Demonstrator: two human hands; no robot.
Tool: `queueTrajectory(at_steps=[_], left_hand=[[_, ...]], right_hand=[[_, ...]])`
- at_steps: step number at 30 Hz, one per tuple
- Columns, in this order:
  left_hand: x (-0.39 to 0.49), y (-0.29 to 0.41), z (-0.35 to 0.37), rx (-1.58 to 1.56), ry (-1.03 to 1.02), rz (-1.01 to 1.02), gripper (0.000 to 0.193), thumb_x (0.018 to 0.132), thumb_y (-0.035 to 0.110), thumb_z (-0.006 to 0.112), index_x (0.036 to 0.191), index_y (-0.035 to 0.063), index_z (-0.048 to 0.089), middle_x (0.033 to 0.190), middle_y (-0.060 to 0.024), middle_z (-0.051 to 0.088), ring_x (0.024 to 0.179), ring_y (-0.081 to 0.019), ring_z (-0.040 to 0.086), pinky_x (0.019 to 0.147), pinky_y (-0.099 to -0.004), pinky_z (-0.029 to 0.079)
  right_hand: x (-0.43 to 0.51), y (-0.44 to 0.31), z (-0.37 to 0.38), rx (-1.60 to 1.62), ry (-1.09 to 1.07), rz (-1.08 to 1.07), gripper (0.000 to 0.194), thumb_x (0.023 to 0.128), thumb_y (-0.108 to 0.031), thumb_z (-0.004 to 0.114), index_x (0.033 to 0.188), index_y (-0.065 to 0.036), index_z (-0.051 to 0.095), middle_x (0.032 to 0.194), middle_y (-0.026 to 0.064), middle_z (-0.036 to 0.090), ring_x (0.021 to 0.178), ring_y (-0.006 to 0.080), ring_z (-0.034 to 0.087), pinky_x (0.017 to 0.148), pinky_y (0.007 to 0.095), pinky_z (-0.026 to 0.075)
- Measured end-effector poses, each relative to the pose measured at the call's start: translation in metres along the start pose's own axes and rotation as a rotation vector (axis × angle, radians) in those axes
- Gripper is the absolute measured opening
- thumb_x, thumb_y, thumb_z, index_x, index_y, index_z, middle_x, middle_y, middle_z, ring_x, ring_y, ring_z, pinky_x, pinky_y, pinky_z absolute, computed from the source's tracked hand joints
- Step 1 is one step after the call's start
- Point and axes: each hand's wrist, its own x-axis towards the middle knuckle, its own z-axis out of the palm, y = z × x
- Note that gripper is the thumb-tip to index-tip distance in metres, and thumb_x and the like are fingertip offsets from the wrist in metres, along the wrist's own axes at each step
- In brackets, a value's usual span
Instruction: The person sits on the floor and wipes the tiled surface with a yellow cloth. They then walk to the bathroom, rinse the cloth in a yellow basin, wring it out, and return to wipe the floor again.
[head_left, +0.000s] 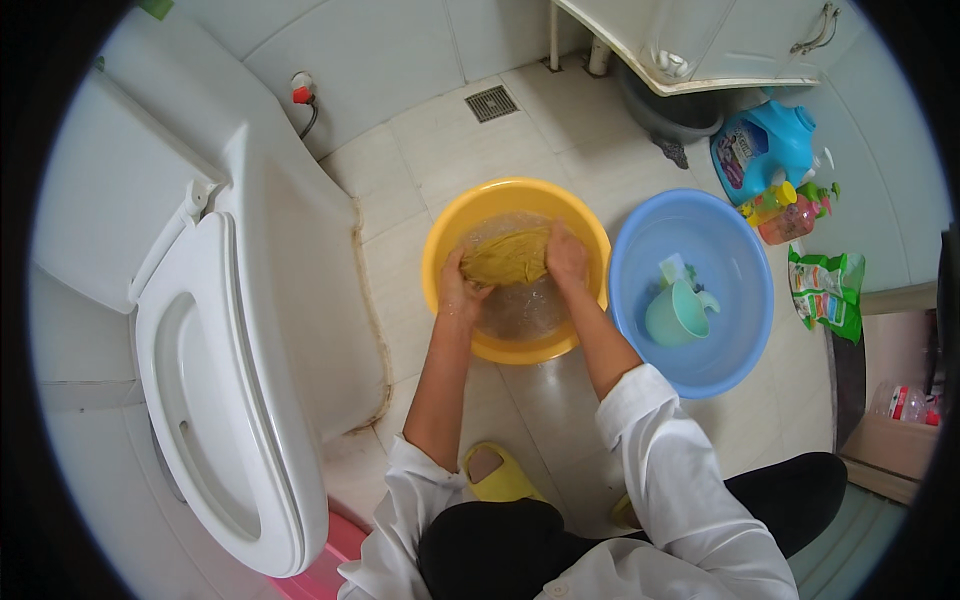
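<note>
A wet, mustard-yellow cloth is bunched between my hands inside a yellow plastic basin. My left hand grips its left end, with the fingertips partly under the fabric. At the opposite end, my right hand has hold of the cloth near the basin's right side. Cloudy water with some bubbles lies below and around it. Just right of this basin stands a blue plastic basin, which holds a mint-green scoop with a handle.
A white toilet takes up the left side. At right stand a blue detergent jug, a pink pump bottle and a green-and-white bag. A dark basin sits beneath the cabinet. A floor drain lies near the wall.
</note>
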Motion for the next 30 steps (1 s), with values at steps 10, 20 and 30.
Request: queueTrajectory(at_steps=[10, 20, 30], left_hand=[[-0.004, -0.019, -0.012, -0.106, -0.004, -0.224, 0.056, 0.092, 0.048, 0.034, 0.138, 0.0163, 0.036, 0.144, -0.0122, 0.031, 0.129, -0.0367, 0.032, 0.103, -0.0665, 0.015], [0.023, -0.019, -0.041, -0.429, -0.814, -0.354, 0.038, 0.096, 0.037, 0.042, 0.116, 0.0067, 0.053, 0.107, -0.0097, 0.059, 0.093, -0.0199, 0.06, 0.08, -0.0365, 0.051], [-0.001, -0.012, 0.014, -0.214, -0.134, -0.186, 0.034, 0.095, 0.034, 0.046, 0.114, 0.0073, 0.053, 0.107, -0.0072, 0.06, 0.093, -0.0176, 0.06, 0.08, -0.0331, 0.051]], right_hand=[[-0.019, 0.031, -0.001, -0.396, -0.461, -0.218, 0.035, 0.071, -0.026, 0.063, 0.096, -0.002, 0.066, 0.102, 0.0231, 0.062, 0.098, 0.0374, 0.06, 0.083, 0.043, 0.049], [-0.157, -0.05, -0.017, 0.243, -0.19, -0.845, 0.042, 0.067, -0.03, 0.069, 0.098, -0.001, 0.065, 0.108, 0.015, 0.053, 0.105, 0.0352, 0.05, 0.096, 0.0456, 0.037], [-0.077, -0.062, -0.004, 0.192, -0.026, -0.434, 0.031, 0.074, -0.032, 0.066, 0.076, 0.0, 0.064, 0.087, 0.0213, 0.064, 0.087, 0.0369, 0.061, 0.078, 0.0468, 0.047]])
